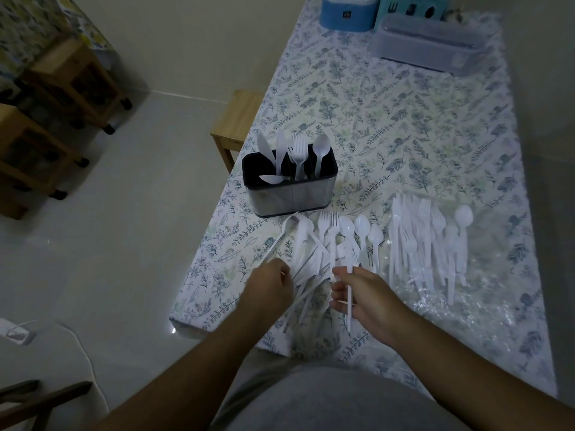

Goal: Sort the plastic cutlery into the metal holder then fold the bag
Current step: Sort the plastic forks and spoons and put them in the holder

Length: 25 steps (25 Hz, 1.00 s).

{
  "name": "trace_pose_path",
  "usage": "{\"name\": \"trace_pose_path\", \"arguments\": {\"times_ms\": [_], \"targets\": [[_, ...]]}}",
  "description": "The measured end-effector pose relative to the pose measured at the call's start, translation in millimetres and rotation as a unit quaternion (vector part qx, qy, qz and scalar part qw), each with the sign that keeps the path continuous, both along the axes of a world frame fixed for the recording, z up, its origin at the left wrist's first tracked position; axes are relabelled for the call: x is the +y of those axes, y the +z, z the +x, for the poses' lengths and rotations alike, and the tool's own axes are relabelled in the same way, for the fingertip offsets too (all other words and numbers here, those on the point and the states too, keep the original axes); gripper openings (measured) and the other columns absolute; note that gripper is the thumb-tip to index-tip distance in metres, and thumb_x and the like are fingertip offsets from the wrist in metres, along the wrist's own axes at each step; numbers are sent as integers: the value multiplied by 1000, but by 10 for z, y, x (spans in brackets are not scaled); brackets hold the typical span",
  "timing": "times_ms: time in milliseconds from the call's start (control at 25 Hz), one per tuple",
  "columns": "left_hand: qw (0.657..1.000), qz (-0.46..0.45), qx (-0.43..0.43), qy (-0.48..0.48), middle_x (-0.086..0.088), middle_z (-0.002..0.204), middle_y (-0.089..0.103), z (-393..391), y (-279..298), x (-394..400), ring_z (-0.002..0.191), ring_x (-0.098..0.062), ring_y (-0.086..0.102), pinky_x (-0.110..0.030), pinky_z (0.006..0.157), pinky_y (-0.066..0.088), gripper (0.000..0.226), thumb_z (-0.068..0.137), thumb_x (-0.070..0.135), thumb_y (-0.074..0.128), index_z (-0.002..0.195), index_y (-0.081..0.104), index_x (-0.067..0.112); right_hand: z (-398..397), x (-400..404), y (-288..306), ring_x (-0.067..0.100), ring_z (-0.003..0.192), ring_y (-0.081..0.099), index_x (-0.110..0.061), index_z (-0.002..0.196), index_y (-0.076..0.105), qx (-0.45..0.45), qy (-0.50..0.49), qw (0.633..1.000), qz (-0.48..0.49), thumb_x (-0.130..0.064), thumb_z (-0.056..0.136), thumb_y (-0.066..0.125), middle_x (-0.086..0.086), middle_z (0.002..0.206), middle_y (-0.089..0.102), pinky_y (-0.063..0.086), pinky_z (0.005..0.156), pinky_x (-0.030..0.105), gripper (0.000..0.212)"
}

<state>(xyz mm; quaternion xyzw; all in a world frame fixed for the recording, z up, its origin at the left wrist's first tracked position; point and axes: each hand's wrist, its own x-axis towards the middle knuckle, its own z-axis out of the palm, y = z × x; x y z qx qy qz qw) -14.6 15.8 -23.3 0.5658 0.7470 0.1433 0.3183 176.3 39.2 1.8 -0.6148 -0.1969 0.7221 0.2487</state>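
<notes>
White plastic cutlery (pixel 339 244) lies heaped on the counter (pixel 404 135) before the metal holder (pixel 291 189).
Left hand (pixel 270 286) pinches a blurred piece; right hand (pixel 364 298) grips a handle (pixel 349 298); more cutlery rests on the clear bag (pixel 451 306).

I am noting a table (pixel 404 126) covered by a leaf-patterned cloth, running away from me along a pale wall. At its far end a blue round container (pixel 348 10) is sitting just beside a teal caddy (pixel 413 9), with a clear lidded box (pixel 432 45) lying in front of the caddy. A wooden stool (pixel 236 119) is standing against the table's left edge. Across the pale floor, two wooden wheeled carts (pixel 62 79) are standing near a patterned drape. A white cable (pixel 84 353) is trailing over the floor at lower left.
</notes>
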Motion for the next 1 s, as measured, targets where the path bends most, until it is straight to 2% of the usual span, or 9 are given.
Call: {"name": "trace_pose_path", "arguments": {"times_ms": [80,160,200,280,440,640,760,880,1000], "targets": [[996,-10,-80,-41,-1,84,71,188,133,-143,59,-5,59,-19,53,48,12,97,17,56,100,68,14,-27,-32,-33,29,81,63,1,115,62,25,19,1000,-1,-16,100,60,20,89,62,58,89,46,23],[988,6,-121,-93,0,79,72,316,191,-194,58,-6,60,-21,56,49,13,96,20,59,97,71,16,-36,-67,-70,37,93,71,6,114,62,13,59,998,3,-20,100,61,25,99,71,57,94,50,29],[988,18,-118,-102,0,76,70,329,193,-170,60,-9,61,-26,59,51,14,96,22,59,92,71,16,-33,-79,-78,37,93,73,4,112,63,-7,68,998,7,-21,101,60,24,100,73,59,92,52,28],[995,39,-69,-57,2,79,66,254,92,-55,69,-12,61,-30,64,54,14,96,22,58,88,67,15,2,-90,-100,30,78,71,-4,111,64,-47,61,997,7,-22,102,58,16,91,70,61,76,46,21],[999,-1,9,36,-8,103,59,73,-165,137,89,-20,60,-35,76,57,16,93,20,61,104,62,8,64,-89,-114,20,64,54,-11,123,59,-45,20,999,-8,-12,105,48,12,90,63,45,53,32,21],[997,-40,55,30,-8,105,62,95,-207,206,94,-22,61,-36,82,55,15,95,21,61,104,62,9,77,-119,-106,18,64,49,-13,136,52,-58,29,998,-1,-2,100,46,12,92,64,39,52,30,38],[997,-49,45,32,-5,101,64,19,-154,133,90,-18,59,-28,75,47,12,96,19,61,105,60,10,99,-115,-89,17,62,46,-8,130,56,-59,16,998,-3,-13,103,50,11,90,61,37,52,29,28],[995,-65,-33,75,-1,101,64,-19,-39,-24,87,-14,59,-23,71,46,18,96,18,62,113,61,11,92,-115,-68,16,63,46,-7,125,59,-40,-5,999,-9,-13,105,47,11,88,59,38,55,29,23],[957,-110,-201,176,0,94,68,51,104,-174,79,-11,63,-16,60,51,15,95,14,64,110,62,15,27,-141,-59,18,65,47,-7,120,61,-10,-4,1000,-20,4,102,43,13,86,58,39,55,29,27]]}}
